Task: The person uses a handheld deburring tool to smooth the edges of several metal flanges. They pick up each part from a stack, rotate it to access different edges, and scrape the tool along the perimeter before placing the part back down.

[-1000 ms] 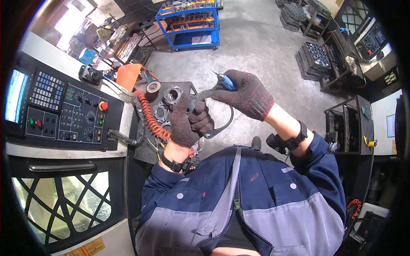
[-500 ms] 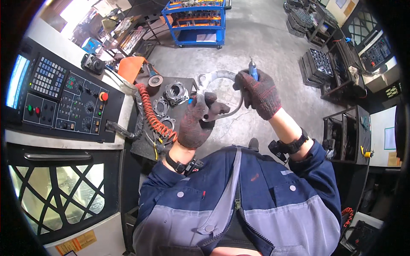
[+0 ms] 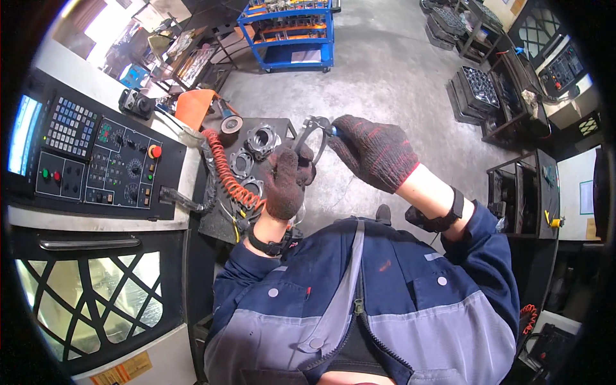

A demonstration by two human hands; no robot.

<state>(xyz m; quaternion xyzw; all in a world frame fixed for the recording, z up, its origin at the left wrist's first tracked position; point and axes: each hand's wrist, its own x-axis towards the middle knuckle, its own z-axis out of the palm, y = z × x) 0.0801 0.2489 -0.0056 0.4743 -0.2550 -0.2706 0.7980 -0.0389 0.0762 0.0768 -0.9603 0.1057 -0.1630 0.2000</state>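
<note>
- Gloved and curled shut, my left hand (image 3: pixel 285 183) gripped the thin metal ring (image 3: pixel 309 142) by its lower edge, holding it up in front of my chest, above the small dark work table (image 3: pixel 218 221).
- Closed too was my right hand (image 3: pixel 372 153), pinching a small blue-handled tool (image 3: pixel 332 131) whose tip sat against the ring's upper right rim; I could not make out the tip itself.
- Judging by that, I took the ring to be mid-way through being worked or checked along its edge: it was in hand, not yet set down, and how much of its rim was finished I could not tell.
- Below the ring, several grey machined housings (image 3: pixel 262 141) with round bores lay on the table, apart from each other and untouched by me.
- Just beside them ran a coiled orange hose (image 3: pixel 226 172), curving across the table's left side.
- Near the table's far corner sat a small roll of tape (image 3: pixel 231 124).
- Further left stood the machine's control panel (image 3: pixel 96 160) with its red button and keypad.
- Well apart, across the concrete floor, stood a blue shelf cart (image 3: pixel 289 32) and racks of dark trays (image 3: pixel 478 86).
</note>
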